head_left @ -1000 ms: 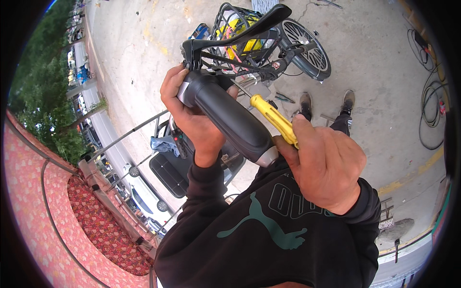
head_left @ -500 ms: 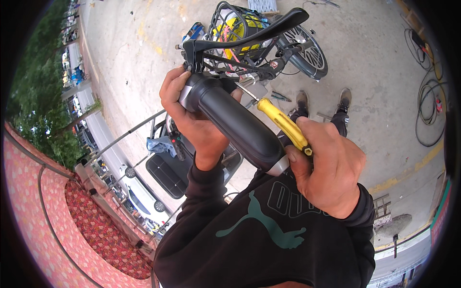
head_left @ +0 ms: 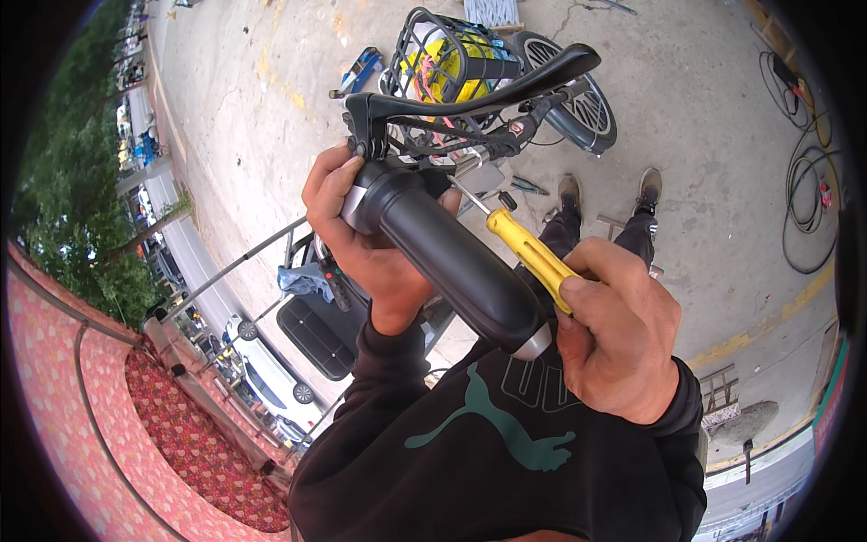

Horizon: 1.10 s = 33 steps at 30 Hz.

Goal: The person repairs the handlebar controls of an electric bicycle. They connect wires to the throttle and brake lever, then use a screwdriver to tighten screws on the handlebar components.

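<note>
My left hand [head_left: 363, 237] is closed around the upper end of a black, rounded, elongated part [head_left: 452, 253] with silver end caps. This part slants down to the right, its lower end in front of my sweatshirt. From a bracket at its upper end, a long black curved arm [head_left: 492, 88] reaches to the right. In my right hand [head_left: 621, 330], thumb and fingers grip the handle of a yellow screwdriver [head_left: 528, 250]. Its metal shaft points up and left to the side of the bracket end; exactly where the tip sits is hidden.
Beyond my hands stands a bicycle front wheel [head_left: 571, 95] with a black wire basket [head_left: 461, 59] of yellow bags. Pliers [head_left: 528, 185] lie near my shoes. Coiled cables [head_left: 808, 212] rest at the right, and a blue tool [head_left: 361, 70] behind. A floral-covered canopy [head_left: 185, 434] fills the lower left.
The black part and both hands have shifted slightly down and right. My right hand's fingers have changed position on the screwdriver, and its handle end is now covered.
</note>
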### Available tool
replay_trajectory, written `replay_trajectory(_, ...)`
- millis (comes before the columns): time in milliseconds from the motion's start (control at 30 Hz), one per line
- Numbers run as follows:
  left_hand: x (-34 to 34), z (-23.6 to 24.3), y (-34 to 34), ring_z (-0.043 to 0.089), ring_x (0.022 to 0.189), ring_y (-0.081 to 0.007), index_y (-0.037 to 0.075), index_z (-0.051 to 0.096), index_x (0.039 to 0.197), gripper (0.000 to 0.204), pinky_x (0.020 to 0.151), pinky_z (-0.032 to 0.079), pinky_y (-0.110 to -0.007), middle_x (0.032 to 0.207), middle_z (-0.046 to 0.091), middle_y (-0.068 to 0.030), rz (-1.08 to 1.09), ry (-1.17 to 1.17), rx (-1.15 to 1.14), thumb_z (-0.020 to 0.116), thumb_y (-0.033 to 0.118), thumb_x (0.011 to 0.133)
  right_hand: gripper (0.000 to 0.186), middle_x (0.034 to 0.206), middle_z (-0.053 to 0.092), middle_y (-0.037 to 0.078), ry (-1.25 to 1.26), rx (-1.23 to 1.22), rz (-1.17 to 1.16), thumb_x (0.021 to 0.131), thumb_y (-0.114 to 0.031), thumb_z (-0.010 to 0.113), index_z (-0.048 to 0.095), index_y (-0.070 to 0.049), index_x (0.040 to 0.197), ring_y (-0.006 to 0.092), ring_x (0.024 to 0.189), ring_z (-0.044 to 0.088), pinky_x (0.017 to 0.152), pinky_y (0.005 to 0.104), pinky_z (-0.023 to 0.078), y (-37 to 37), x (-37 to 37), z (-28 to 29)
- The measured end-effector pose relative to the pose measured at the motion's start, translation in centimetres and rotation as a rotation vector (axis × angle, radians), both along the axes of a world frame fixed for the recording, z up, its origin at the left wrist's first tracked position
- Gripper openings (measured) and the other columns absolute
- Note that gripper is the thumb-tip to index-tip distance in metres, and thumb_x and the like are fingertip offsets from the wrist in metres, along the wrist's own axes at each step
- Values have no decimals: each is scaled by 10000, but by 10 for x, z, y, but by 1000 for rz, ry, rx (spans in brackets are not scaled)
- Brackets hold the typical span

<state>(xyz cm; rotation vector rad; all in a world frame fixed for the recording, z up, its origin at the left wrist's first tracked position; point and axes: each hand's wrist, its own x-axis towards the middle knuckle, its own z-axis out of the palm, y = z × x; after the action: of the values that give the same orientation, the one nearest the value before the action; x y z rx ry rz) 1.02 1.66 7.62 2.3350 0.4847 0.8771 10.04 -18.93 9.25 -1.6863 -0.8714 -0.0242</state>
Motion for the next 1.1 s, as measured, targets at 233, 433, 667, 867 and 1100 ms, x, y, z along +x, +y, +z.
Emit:
replay_trajectory(233,0,1,4,556,1125,-246,64,459,1323,880,921,515,-325,1350,452,-193,-23,5,46,964,102,604,406,663,578,70,-34,-281,-9,778,-139,834,623,43,1073,216,497,541,436,302,420,-13,1,2)
replay_trajectory(433,1,2,3,557,1122,-245,58,458,1317,878,916,519,-325,1342,451,-194,-26,10,44,967,108,604,409,683,578,87,-59,-154,32,802,-165,826,619,57,1077,215,508,560,469,302,461,-8,0,3)
replay_trajectory(667,2,3,3,546,1137,-256,59,464,1311,863,916,512,-341,1336,450,-192,-26,27,72,963,104,608,445,864,665,157,123,-38,-57,735,-51,850,591,23,1089,300,629,656,523,357,525,-2,-12,-6)
replay_trajectory(867,3,6,4,539,1148,-270,68,467,1319,864,934,494,-352,1334,451,-192,-20,55,120,959,104,609,488,875,667,163,105,-283,108,720,-82,857,582,25,1109,291,632,652,525,340,527,-22,0,2)
replay_trajectory(1100,-5,5,7,544,1143,-315,62,464,1318,874,942,482,-405,1306,475,-228,-17,70,138,966,179,613,457,932,652,166,177,-38,189,782,-163,833,598,31,1123,250,635,637,529,321,523,-13,4,-7)
